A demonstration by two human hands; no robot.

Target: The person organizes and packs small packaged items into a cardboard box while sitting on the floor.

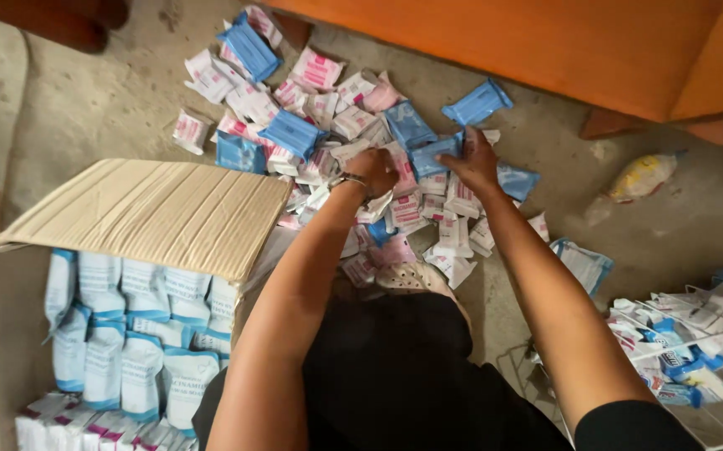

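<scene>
Head view, looking down at a concrete floor (pixel 103 100). The left hand (pixel 376 169), a bracelet (pixel 347 179) at its wrist, is curled shut among a pile of small packets (pixel 328 117), pink-and-white and blue; what it grips cannot be told. The right hand (pixel 476 163) has its fingers closed on a blue packet (pixel 435 156) at the pile's near right part. An open cardboard box (pixel 153 213) stands at the left, filled with upright white-and-blue pouches (pixel 128 334). A white wire rack (pixel 695 334) holding more packets lies at the right. An orange wooden piece of furniture (pixel 545 42) borders the top.
</scene>
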